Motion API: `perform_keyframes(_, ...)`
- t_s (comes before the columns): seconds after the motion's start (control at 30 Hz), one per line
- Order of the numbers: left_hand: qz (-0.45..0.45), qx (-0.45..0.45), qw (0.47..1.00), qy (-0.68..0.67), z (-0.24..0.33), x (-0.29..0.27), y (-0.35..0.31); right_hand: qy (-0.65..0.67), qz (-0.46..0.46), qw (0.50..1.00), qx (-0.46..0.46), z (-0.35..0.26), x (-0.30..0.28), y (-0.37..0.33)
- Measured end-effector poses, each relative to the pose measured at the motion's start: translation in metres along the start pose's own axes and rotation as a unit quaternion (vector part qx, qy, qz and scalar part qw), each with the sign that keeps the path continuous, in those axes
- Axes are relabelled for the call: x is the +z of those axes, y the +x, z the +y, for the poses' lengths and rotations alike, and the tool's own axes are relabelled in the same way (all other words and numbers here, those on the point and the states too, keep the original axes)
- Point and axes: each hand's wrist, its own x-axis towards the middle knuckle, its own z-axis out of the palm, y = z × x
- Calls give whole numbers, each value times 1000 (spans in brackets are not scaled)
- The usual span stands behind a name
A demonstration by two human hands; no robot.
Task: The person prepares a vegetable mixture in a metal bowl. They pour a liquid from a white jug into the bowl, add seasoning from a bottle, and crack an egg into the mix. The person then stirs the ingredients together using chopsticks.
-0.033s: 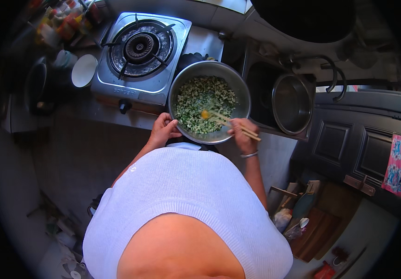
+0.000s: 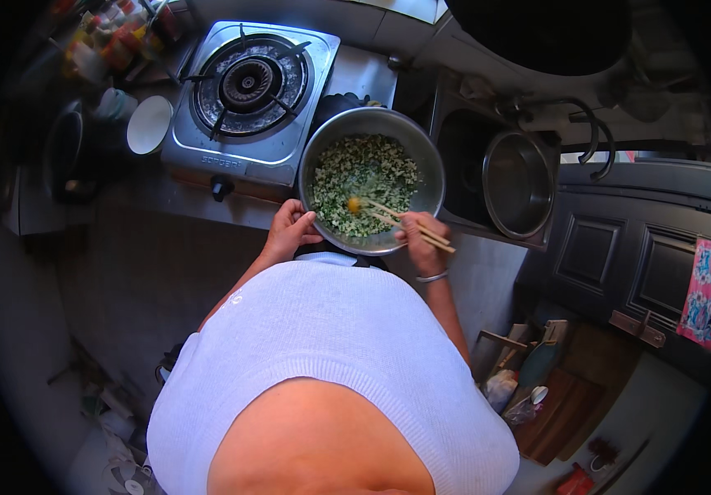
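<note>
A wide steel mixing bowl [image 2: 434, 169] holds a finely chopped green-and-white mixture [image 2: 368, 169]. Its near-left rim is gripped by my left hand [image 2: 291, 229], thumb and fingers pinched at the edge. From the right, my right hand [image 2: 424, 242] is closed around a pair of wooden chopsticks [image 2: 384, 211], their tips down in the mixture. Beside the tips lies a yellow-orange blob [image 2: 354, 205] that looks like egg yolk. My right hand is close to the bowl's near-right rim.
A single-burner gas stove [image 2: 248, 91] stands left of the bowl, with a white bowl [image 2: 150, 125] beyond it. To the right is a sink with a metal basin [image 2: 518, 185] and a curved faucet [image 2: 601, 148]. Wooden boards [image 2: 566, 404] lean low at the right.
My right hand and the chopsticks have shifted slightly left. The yellow blob has moved a little left in the mixture. My left hand stays on the rim.
</note>
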Motion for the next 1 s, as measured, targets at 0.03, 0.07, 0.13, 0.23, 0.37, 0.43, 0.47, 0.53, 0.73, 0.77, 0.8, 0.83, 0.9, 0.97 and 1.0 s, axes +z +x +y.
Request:
perform_keyframes(0.03, -1, 3, 1000, 2, 0, 1, 0, 31, 19, 999, 1, 0, 15, -4)
perform_keyframes(0.07, -2, 7, 1000, 4, 0, 1, 0, 61, 39, 997, 3, -1, 29, -7)
perform_keyframes(0.13, 4, -2, 1000, 2, 1, 2, -1, 87, 25, 996, -17, -7, 36, -5)
perform_keyframes(0.23, 9, 2, 1000, -1, 1, 3, -1, 56, -68, 993, -78, -17, 32, -6)
perform_keyframes(0.37, 2, 9, 1000, 4, 2, 3, -3, -36, -121, 979, -162, -12, 21, 8)
perform_keyframes(0.43, 1, 14, 1000, 7, 3, 4, -2, -67, -84, 975, -192, -5, 20, 21)
perform_keyframes(0.47, 2, 12, 1000, 9, 2, 4, -2, -81, -40, 972, -218, -4, 19, 24)
perform_keyframes(0.53, 7, 11, 1000, 13, 2, 4, -2, -86, 15, 976, -200, 0, 12, 31)
perform_keyframes(0.73, 9, 16, 1000, 12, 2, 4, -3, -35, 155, 981, -108, 14, 20, 69)
perform_keyframes(0.77, 6, 16, 1000, 16, 1, 4, -3, -36, 143, 979, -138, 22, 29, 70)
perform_keyframes(0.8, 5, 18, 1000, 17, 1, 4, 0, -39, 121, 982, -140, 21, 41, 70)
perform_keyframes(0.83, 5, 17, 1000, 18, 2, 5, -1, -41, 100, 984, -140, 15, 51, 66)
perform_keyframes(0.9, 6, 15, 1000, 20, 4, 7, -1, -13, 16, 993, -115, -2, 53, 50)
perform_keyframes(0.97, 8, 19, 1000, 12, -1, 2, 0, -22, -80, 989, -121, 2, 33, 44)
perform_keyframes(1.0, 9, 18, 1000, 12, -1, 2, 0, -14, -123, 990, -75, 1, 13, 41)
